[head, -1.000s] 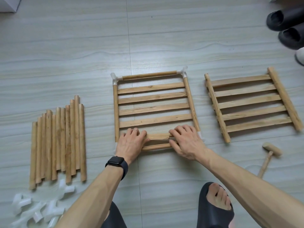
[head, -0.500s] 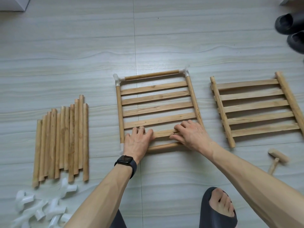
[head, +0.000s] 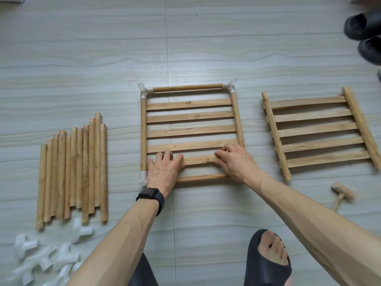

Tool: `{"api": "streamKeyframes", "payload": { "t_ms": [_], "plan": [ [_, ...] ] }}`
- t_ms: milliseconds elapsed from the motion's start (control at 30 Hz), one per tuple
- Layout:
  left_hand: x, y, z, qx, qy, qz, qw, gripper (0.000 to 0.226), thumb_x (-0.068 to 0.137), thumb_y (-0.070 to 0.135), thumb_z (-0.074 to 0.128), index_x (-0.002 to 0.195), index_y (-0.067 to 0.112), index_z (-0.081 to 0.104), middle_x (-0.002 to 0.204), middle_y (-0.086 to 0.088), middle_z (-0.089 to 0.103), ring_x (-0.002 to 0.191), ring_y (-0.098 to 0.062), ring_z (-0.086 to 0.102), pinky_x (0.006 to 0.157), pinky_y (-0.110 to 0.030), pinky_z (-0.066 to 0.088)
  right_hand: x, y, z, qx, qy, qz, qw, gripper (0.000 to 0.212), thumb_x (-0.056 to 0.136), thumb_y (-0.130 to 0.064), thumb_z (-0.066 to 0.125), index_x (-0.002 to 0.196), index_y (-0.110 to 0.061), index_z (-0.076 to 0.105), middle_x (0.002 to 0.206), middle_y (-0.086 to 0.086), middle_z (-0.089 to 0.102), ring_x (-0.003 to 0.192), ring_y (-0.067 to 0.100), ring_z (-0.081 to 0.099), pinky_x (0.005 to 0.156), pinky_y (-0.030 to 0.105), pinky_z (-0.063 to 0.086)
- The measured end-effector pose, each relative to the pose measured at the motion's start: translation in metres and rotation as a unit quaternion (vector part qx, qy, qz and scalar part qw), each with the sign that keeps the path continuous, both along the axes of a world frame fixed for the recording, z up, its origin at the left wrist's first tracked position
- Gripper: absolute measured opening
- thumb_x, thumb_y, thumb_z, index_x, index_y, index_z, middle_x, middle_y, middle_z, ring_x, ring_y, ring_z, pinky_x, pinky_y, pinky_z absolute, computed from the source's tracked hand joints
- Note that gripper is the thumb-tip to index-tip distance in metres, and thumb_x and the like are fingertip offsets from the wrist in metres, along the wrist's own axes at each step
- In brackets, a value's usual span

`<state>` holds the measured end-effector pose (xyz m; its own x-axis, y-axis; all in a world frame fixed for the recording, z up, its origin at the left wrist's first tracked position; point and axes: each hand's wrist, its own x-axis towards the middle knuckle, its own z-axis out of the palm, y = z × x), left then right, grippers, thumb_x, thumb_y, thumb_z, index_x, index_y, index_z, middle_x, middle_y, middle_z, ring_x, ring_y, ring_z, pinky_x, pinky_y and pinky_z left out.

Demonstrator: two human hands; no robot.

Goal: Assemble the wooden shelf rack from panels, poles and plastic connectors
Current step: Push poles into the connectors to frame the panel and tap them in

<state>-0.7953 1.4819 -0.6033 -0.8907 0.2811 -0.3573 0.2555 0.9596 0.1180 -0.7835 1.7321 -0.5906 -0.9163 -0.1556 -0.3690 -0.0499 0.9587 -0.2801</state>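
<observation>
A slatted wooden panel (head: 189, 131) lies on the floor in front of me, framed by a far pole (head: 187, 87) and a near pole (head: 202, 178). White plastic connectors sit at the far-left corner (head: 144, 90), far-right corner (head: 232, 86) and near-left corner (head: 142, 179). My left hand (head: 162, 170) rests flat on the left end of the nearest slat. My right hand (head: 237, 164) pinches that slat's right end with bent fingers and hides the near-right corner.
A second slatted panel (head: 317, 129) lies to the right, with a small wooden mallet (head: 342, 193) below it. Several loose poles (head: 72, 168) lie at left, above a heap of white connectors (head: 45, 259). Dark slippers (head: 365, 27) sit far right. My slippered foot (head: 268, 256) is near.
Both hands slid from the near pole up onto the nearest slat and spread further apart. The near pole now shows between them.
</observation>
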Motion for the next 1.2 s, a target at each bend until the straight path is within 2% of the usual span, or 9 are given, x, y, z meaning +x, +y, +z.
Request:
{"api": "streamKeyframes", "payload": {
  "t_ms": [100,200,367,533,733,867,933,1033,1200],
  "plan": [
    [0.0,0.001,0.0,0.011,-0.002,0.011,1.0,0.033,0.107,0.049,0.032,0.129,0.032,0.05,0.126,-0.005,0.052,0.114,-0.029,0.045,0.094,-0.049,0.042,-0.002,-0.001,0.003,-0.037,-0.016,-0.046,0.998,0.036,0.101,-0.048,0.055,0.13,-0.031,0.067,0.122,-0.004,0.059,0.122,0.021,0.049,0.1,0.037,0.043],
    [0.001,0.003,0.0,0.021,-0.002,0.013,1.0,0.03,0.108,0.045,0.032,0.13,0.036,0.049,0.127,-0.003,0.051,0.113,-0.028,0.044,0.095,-0.05,0.041,0.0,-0.008,0.007,-0.04,0.008,-0.01,0.999,0.033,0.104,-0.043,0.052,0.132,-0.034,0.067,0.126,-0.004,0.06,0.121,0.022,0.049,0.097,0.039,0.046],
    [0.001,0.0,-0.002,-0.006,-0.002,-0.031,0.999,0.037,0.109,0.028,0.034,0.145,0.038,0.038,0.132,-0.001,0.049,0.114,-0.027,0.045,0.093,-0.052,0.043,0.021,-0.017,0.003,0.045,0.036,0.094,0.994,0.049,0.093,-0.003,0.06,0.142,-0.009,0.057,0.14,0.014,0.058,0.118,0.038,0.055,0.086,0.05,0.056],
    [-0.001,0.001,0.001,-0.046,-0.015,-0.051,0.998,0.046,0.108,0.021,0.036,0.152,0.033,0.031,0.14,-0.005,0.045,0.117,-0.03,0.044,0.088,-0.05,0.047,0.032,-0.019,0.001,0.061,0.034,0.107,0.992,0.062,0.103,-0.048,0.048,0.149,-0.006,0.049,0.151,0.014,0.05,0.136,0.037,0.046,0.114,0.052,0.038],
    [-0.006,-0.002,0.006,-0.063,-0.023,-0.095,0.993,0.042,0.107,0.014,0.038,0.147,0.026,0.032,0.139,-0.008,0.043,0.107,-0.034,0.047,0.076,-0.046,0.054,0.035,-0.01,0.002,0.071,0.034,0.153,0.985,0.06,0.103,-0.046,0.032,0.143,-0.01,0.058,0.147,0.014,0.056,0.126,0.036,0.057,0.102,0.047,0.052],
    [-0.006,-0.003,0.004,-0.052,-0.024,-0.092,0.994,0.043,0.107,0.016,0.037,0.148,0.028,0.034,0.139,-0.009,0.043,0.11,-0.034,0.046,0.079,-0.048,0.053,0.041,-0.012,-0.002,0.113,0.013,0.149,0.982,0.065,0.104,-0.049,0.02,0.154,-0.015,0.044,0.159,0.01,0.042,0.139,0.034,0.047,0.11,0.05,0.042],
    [-0.006,-0.004,0.004,-0.046,-0.019,-0.087,0.995,0.042,0.108,0.02,0.036,0.149,0.028,0.034,0.138,-0.009,0.043,0.112,-0.034,0.045,0.083,-0.049,0.052,0.041,-0.013,-0.005,0.127,-0.006,0.153,0.98,0.067,0.105,-0.052,0.015,0.161,-0.017,0.027,0.168,0.007,0.024,0.149,0.033,0.033,0.118,0.051,0.031],
    [0.002,0.004,0.004,-0.042,-0.013,-0.06,0.997,0.041,0.109,0.029,0.032,0.15,0.025,0.034,0.142,-0.006,0.045,0.119,-0.033,0.045,0.093,-0.052,0.046,0.053,-0.021,-0.011,0.115,-0.01,0.104,0.988,0.075,0.104,-0.059,0.023,0.163,-0.015,0.009,0.17,0.005,0.003,0.157,0.029,0.009,0.125,0.051,0.011],
    [0.034,-0.002,0.002,0.011,0.045,-0.132,0.99,0.062,0.1,0.049,0.043,0.151,0.013,0.045,0.148,-0.01,0.051,0.137,-0.035,0.046,0.111,-0.06,0.036,0.066,-0.047,-0.014,0.097,0.009,0.049,0.994,0.084,0.101,-0.054,0.042,0.16,-0.003,0.013,0.169,0.014,0.005,0.157,0.029,0.008,0.127,0.048,0.011]
  ]
}}
